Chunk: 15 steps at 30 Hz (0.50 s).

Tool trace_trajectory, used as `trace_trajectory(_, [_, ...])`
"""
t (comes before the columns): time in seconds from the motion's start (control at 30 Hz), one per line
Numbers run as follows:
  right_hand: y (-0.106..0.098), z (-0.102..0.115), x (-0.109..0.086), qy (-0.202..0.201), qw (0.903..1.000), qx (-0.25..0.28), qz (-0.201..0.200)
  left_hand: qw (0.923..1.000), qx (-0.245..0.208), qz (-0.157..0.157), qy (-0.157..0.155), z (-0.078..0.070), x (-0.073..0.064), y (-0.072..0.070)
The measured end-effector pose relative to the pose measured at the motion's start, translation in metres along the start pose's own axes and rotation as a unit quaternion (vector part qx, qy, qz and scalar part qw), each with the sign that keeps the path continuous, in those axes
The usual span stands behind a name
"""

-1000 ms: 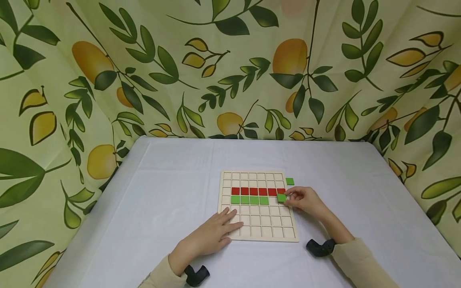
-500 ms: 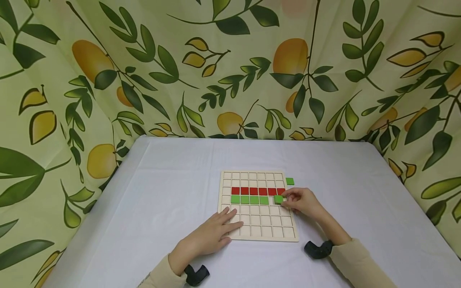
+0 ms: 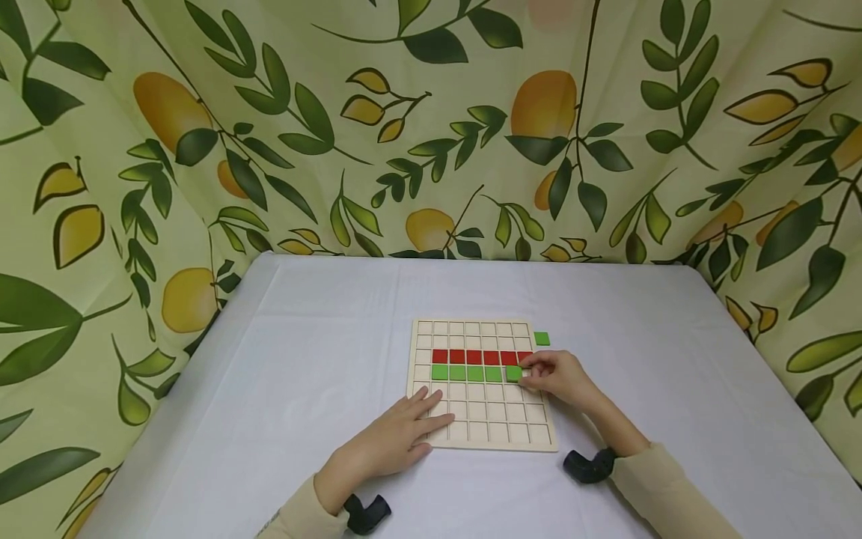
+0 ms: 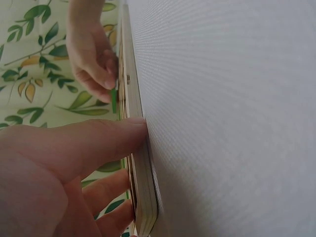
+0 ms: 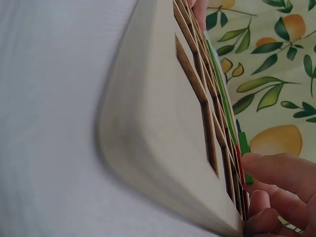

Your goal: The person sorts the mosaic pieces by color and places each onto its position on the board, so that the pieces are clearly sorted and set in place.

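Note:
A wooden grid board [image 3: 488, 433] lies on the table. My right hand [image 3: 559, 374] pinches a green square tile [image 3: 513, 373] just over the green row, beside its rightmost laid tile [image 3: 493, 373]. In the right wrist view that pinched tile [image 5: 245, 153] stands slightly proud of the board. A row of red tiles [image 3: 474, 357] sits directly behind the green one; the right fingers cover part of its right end. Spread out flat, my left hand [image 3: 390, 438] rests on the board's front left corner. In the left wrist view its thumb [image 4: 113, 140] touches the board's edge.
One loose green tile [image 3: 542, 339] lies off the board's right edge, near its back corner. A white cloth [image 3: 323, 329] covers the table. Behind it hangs a leaf-patterned curtain [image 3: 431, 150]. Each wrist carries a black camera mount [image 3: 367, 515].
My right hand has moved left with the pinched green tile, from the row's right end to beside the laid green tiles. The left hand has stayed in place.

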State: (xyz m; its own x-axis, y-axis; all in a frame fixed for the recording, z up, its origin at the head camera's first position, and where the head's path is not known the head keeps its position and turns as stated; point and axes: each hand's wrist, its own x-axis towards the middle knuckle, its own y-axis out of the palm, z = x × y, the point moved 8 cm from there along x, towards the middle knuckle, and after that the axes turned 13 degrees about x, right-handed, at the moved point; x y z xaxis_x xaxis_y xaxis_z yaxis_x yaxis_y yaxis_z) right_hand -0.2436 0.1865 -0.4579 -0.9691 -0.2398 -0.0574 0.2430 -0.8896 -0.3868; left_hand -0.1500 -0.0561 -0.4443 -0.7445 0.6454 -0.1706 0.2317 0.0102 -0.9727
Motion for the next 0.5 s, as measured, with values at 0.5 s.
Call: trace_trajectory(0.5, [0.0031, 0.0044, 0.0014, -0.019, 0.9996, -0.020, -0.001, 1.0000, -0.003, -0.004, -0.002, -0.0005, 0.0000, -0.0008])
